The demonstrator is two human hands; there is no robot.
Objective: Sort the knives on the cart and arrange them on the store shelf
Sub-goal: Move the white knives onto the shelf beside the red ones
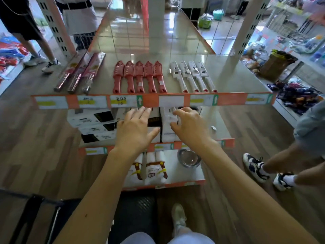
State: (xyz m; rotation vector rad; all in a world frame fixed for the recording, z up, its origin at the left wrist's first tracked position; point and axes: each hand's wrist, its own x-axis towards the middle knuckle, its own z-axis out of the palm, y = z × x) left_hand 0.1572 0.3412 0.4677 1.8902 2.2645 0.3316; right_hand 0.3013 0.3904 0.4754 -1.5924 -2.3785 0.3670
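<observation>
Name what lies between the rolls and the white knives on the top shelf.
Five red knives in a row, tips pointing away; the head view shows them.

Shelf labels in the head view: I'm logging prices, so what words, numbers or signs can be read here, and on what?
"10", probably, handwritten on the white-and-yellow price tag on the orange shelf-edge strip; the writing above it is blurred.
White up-arrow on that tag's green end.
White cardboard boxes: print too blurred.
White plastic bags with a red logo: unreadable.
</observation>
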